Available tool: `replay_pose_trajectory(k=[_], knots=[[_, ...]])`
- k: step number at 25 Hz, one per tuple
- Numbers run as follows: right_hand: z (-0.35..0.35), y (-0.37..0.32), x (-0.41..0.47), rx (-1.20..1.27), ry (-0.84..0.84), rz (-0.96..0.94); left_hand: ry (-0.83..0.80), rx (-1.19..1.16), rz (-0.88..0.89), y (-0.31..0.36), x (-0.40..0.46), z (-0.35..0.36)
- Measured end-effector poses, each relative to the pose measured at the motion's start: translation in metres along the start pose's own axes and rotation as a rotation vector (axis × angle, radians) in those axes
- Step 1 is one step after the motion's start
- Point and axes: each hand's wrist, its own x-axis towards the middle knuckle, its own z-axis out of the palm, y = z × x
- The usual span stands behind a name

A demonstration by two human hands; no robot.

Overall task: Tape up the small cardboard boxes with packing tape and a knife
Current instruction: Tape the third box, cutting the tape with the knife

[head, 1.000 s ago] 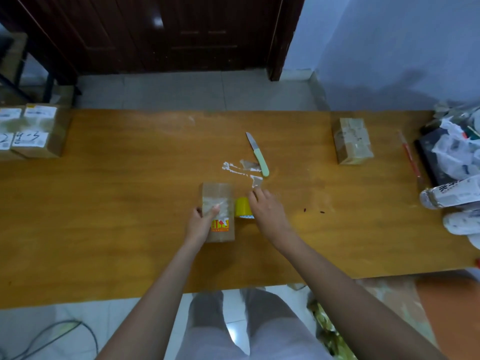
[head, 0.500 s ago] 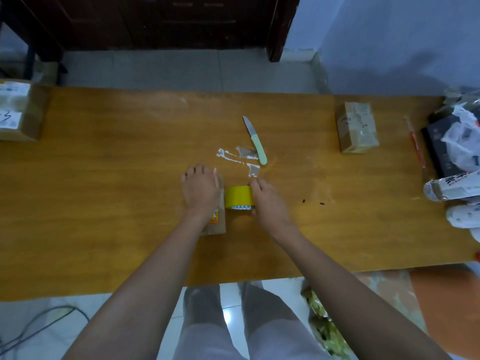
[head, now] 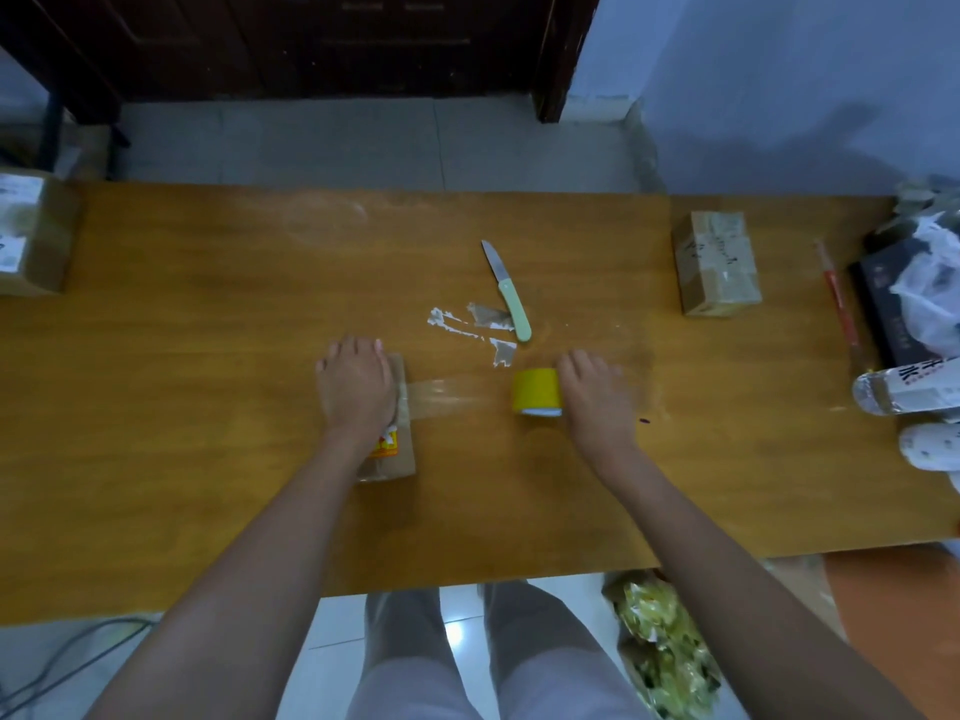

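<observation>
A small cardboard box [head: 397, 454] with an orange label lies on the wooden table [head: 182, 407]. My left hand [head: 356, 387] presses flat on its top. My right hand [head: 595, 397] holds the yellow tape roll [head: 537, 391] to the right of the box. A clear strip of tape [head: 449, 397] stretches from the box to the roll. A knife [head: 506, 291] with a pale green handle lies behind, beside torn tape scraps [head: 475, 327].
A taped box [head: 717, 262] stands at the back right, a larger labelled box [head: 31, 231] at the far left edge. A red pen [head: 836, 298], a dark box with plastic bags [head: 919, 288] and bottles [head: 904, 389] crowd the right end.
My right hand has pulled the tape roll to the right, away from the box, drawing out a strip of tape. My left hand stays pressed on the box.
</observation>
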Motion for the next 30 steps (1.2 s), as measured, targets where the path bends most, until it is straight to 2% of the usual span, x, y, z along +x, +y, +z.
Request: replay_pose_trajectory(k=[3,7,13,15,18,19,22,24,28,30], knots=[[-0.002,0.025,0.005,-0.059,0.027,0.004,0.031,0.027,0.011,-0.016,0.009,-0.004],[0.003,0.026,0.003,-0.081,0.102,-0.056,-0.001,0.039,0.002,-0.013,0.008,-0.004],[0.001,0.034,0.005,-0.219,0.155,-0.135,0.043,0.063,0.018,-0.013,0.007,-0.004],[-0.004,0.031,0.003,-0.231,0.084,-0.133,0.052,0.062,0.015,-0.013,0.006,-0.005],[-0.014,0.032,0.000,-0.236,-0.190,-0.084,0.058,0.080,0.014,-0.012,0.006,-0.005],[-0.021,0.032,0.003,-0.198,-0.219,-0.052,0.052,0.086,0.010,-0.011,0.006,-0.005],[-0.043,0.022,0.032,0.075,-0.070,0.055,0.046,0.102,0.002,-0.010,0.004,-0.005],[-0.046,0.008,0.072,0.217,-0.043,0.121,0.057,0.106,0.005,-0.010,0.004,-0.005],[-0.012,-0.028,0.137,0.275,-0.304,0.282,0.074,0.097,0.004,-0.012,0.003,-0.003],[0.009,-0.039,0.145,0.240,-0.336,0.318,0.076,0.097,0.005,-0.013,0.004,-0.002]])
